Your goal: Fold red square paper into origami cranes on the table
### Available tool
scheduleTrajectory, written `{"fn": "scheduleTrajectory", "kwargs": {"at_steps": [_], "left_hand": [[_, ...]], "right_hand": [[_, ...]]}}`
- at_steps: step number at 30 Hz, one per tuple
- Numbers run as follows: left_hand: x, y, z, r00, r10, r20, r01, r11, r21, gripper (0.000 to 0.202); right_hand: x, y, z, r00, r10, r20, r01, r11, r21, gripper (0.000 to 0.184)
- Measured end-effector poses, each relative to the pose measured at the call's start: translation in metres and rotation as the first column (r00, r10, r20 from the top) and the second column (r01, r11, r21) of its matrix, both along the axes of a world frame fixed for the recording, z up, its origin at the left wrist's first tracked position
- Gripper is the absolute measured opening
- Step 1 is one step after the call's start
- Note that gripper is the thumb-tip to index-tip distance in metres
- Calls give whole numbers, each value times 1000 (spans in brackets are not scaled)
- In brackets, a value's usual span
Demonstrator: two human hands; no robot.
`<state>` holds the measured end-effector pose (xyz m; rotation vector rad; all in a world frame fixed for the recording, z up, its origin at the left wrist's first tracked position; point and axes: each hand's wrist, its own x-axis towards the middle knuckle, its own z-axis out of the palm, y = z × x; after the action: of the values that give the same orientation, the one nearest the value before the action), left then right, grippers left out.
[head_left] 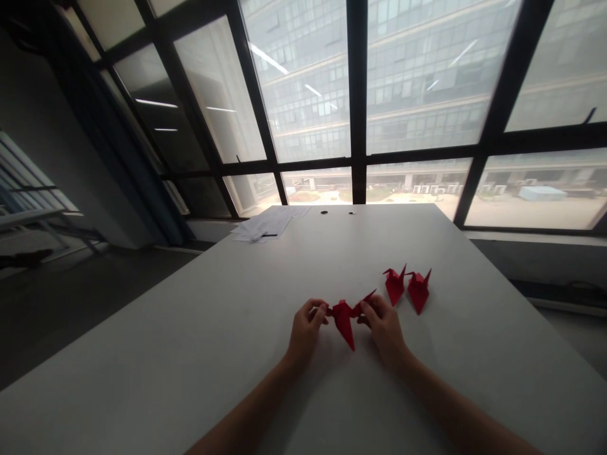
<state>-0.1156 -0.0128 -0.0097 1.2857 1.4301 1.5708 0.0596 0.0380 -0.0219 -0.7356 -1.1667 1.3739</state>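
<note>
We had the red crane point(344, 322) over the table point(190, 354), left hand point(305, 325) fingers clamped on one end, right hand point(385, 325) fingers pinching the opposite side, two more cranes point(394, 289) just right. Light, even tension seemed best; yanking risked tears.

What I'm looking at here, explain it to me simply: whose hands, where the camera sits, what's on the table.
There is no machine here, just a person's bare left hand and right hand. The one picture comes from a camera worn on that person's head, looking forward and down, so the forearms enter from the bottom edge. Between the fingers is a folded red crane, pinched at one end by each hand. On the white table, past the right hand, sit a second crane and, to its right, a third crane. Papers lie at the far left, before a large window.
</note>
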Motion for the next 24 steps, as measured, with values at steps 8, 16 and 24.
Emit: {"fn": "scheduleTrajectory", "kwargs": {"at_steps": [8, 16, 24], "left_hand": [[5, -3, -1, 992, -77, -96, 72, 996, -55, 13], [12, -9, 9, 911, -145, -385, 167, 986, 24, 19], [6, -3, 1, 990, -71, -123, 76, 996, 39, 30]], "right_hand": [[1, 2, 4, 953, -77, -294, 20, 981, -192, 24], [-1, -1, 9, 903, -75, -423, -47, 962, -269, 21], [2, -8, 13, 938, -6, -346, -105, 948, -301, 23]]}}
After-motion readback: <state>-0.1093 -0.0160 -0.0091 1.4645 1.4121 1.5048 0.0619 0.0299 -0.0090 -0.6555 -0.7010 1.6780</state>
